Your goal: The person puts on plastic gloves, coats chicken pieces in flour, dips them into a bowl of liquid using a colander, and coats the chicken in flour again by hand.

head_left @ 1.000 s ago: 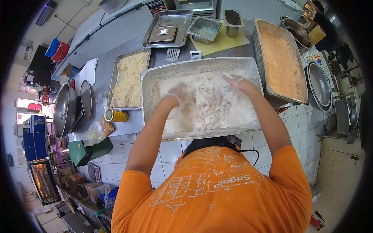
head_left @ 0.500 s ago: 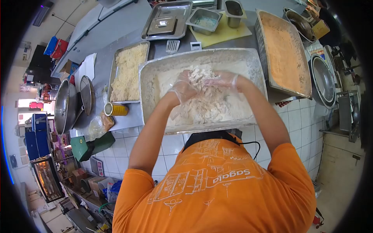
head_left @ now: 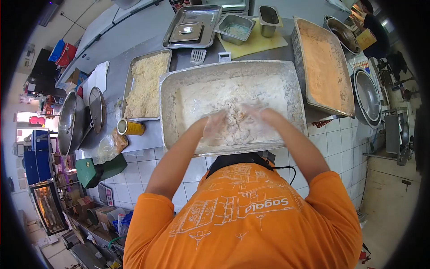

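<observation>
A large metal tray (head_left: 299,105) of white flour (head_left: 201,96) lies before me. Near its front side, a heap of flour-coated pieces (head_left: 237,127) is piled up; what they are under the coating I cannot make out. My left hand (head_left: 216,123), in a clear plastic glove, is at the left flank of the heap. Opposite it, also gloved, my right hand (head_left: 256,114) is at the heap's right flank. Motion blurs the fingers of both hands, so whether they grip any pieces does not show.
Left of the flour stands a tray of pale crumbs (head_left: 145,85), with a yellow can (head_left: 131,127) nearby. To the right is a deep tray of orange powder (head_left: 324,71). Behind lie a slotted turner (head_left: 197,57), a small timer (head_left: 224,57) and a yellow cutting board (head_left: 264,45). Another person (head_left: 375,33) stands far right.
Both hands have come down and nearer to my body from the middle of the tray. The heap of floured pieces has shifted and looks more gathered between them.
</observation>
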`<action>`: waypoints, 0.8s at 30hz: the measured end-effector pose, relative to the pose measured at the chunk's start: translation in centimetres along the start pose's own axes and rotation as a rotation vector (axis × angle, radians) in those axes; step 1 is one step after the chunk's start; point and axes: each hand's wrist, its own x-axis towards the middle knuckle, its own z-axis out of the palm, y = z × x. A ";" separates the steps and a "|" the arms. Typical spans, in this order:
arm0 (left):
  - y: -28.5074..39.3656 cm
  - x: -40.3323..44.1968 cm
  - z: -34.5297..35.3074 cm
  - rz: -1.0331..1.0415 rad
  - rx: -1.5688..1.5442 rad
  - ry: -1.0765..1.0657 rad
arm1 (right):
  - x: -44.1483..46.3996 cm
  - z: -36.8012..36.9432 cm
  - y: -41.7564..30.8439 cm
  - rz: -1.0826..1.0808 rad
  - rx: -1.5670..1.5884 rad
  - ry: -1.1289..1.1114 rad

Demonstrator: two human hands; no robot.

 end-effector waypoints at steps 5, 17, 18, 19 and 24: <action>3.1 -2.1 3.6 0.236 -0.315 0.086 | 1.9 2.9 -2.8 0.187 0.590 -0.151; 7.2 -4.3 1.7 0.549 0.647 0.612 | -5.2 -5.1 -4.2 -0.406 -0.195 -0.046; 7.0 -4.2 1.4 0.580 0.601 0.541 | -5.1 -5.6 -4.3 -0.334 -0.213 -0.053; 6.8 -3.8 1.0 0.610 0.555 0.468 | -5.0 -6.2 -4.2 -0.260 -0.229 -0.060; 7.2 -1.4 -3.1 0.261 0.440 0.664 | 4.8 -9.1 2.4 0.075 -0.040 0.273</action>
